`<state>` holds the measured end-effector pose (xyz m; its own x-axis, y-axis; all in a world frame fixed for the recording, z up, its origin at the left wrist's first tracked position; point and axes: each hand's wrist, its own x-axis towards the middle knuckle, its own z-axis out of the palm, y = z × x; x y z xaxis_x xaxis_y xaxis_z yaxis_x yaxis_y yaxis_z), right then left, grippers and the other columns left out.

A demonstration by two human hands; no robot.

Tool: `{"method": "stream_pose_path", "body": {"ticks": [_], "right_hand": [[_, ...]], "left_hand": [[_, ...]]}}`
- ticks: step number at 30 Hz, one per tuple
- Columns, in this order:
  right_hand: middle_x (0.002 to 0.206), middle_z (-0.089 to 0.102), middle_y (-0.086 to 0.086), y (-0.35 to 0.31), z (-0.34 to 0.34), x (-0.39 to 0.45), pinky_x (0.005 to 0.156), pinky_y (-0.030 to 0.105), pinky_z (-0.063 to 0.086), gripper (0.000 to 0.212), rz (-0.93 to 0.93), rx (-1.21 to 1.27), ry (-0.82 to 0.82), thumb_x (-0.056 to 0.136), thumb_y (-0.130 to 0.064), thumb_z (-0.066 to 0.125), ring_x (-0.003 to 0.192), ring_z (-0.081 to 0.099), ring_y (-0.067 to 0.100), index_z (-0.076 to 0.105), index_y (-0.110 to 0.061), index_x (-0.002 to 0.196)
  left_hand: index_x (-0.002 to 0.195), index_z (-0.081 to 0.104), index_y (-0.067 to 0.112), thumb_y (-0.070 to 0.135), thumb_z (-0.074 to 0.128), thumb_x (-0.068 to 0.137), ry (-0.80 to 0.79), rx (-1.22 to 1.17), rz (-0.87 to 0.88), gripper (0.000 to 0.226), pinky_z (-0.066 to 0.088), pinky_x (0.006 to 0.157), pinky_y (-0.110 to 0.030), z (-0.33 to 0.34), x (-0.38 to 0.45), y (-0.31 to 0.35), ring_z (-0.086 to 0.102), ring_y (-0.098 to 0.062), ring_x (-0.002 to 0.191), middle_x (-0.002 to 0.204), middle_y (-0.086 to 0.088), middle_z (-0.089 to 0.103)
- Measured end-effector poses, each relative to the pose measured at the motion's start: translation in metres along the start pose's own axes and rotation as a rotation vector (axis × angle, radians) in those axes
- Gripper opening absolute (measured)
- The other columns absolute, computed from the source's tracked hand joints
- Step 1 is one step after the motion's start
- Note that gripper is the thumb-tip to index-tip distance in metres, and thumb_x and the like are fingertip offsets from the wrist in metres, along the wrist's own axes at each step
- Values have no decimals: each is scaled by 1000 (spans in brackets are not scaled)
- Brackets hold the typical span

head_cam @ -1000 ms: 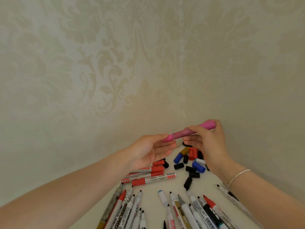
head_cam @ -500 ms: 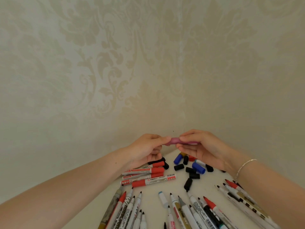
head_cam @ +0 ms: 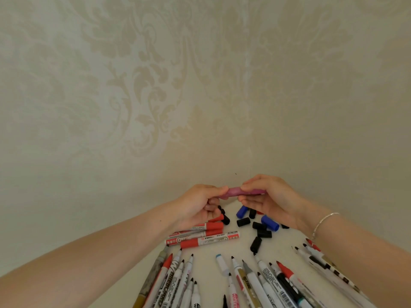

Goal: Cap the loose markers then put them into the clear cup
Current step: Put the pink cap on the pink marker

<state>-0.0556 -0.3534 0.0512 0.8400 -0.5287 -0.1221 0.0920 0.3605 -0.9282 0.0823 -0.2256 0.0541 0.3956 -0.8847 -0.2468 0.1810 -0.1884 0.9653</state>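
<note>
We see a pink marker held level in the air at the centre of the frame, just above the far end of the white worktop. Its barrel is a mottled pink-purple, and only the short stretch between the two hands shows; both ends are covered by fingers, so we cannot tell whether its cap is on. The left hand pinches the marker's left end with curled fingertips, and the right hand has thumb and fingers curled round the right end. Below them lie loose caps, black and blue, and a group of red capped markers to the lower left. Uncapped markers fan across the bottom edge, many cut off by the frame. We find no clear cup in view.
</note>
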Motion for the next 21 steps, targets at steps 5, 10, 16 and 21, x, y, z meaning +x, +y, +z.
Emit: {"method": "stream_pose_path", "body": {"ticks": [5,10,16,21], "right_hand": [[90,67,16,3,0,7,71,28,56,15,55,-125,-95,80,4,63,75,67,22,65,0,95],[103,69,8,13,3,12,83,28,55,32,-47,-604,-69,79,2,69,94,68,23,69,-14,107],[102,68,7,32,-31,23,85,34,55,29,-126,-1088,218,85,2,56,95,64,21,65,-24,91],[106,65,5,39,-40,17,80,25,53,29,-134,-1279,153,88,0,54,94,63,20,67,-20,105]], "left_hand": [[97,67,15,31,61,91,-7,542,87,18,45,68,-20,-26,-9,3,51,-7,65,72,5,54],[104,74,25,32,69,86,131,1315,365,20,46,78,-27,-65,-13,9,59,-11,86,87,8,62],[107,68,24,42,49,95,278,1832,335,29,45,72,-29,-72,-17,-11,62,-21,94,102,1,69],[106,63,17,40,45,96,283,2123,368,31,45,78,-33,-63,-12,-16,60,-27,103,106,-6,68]]}}
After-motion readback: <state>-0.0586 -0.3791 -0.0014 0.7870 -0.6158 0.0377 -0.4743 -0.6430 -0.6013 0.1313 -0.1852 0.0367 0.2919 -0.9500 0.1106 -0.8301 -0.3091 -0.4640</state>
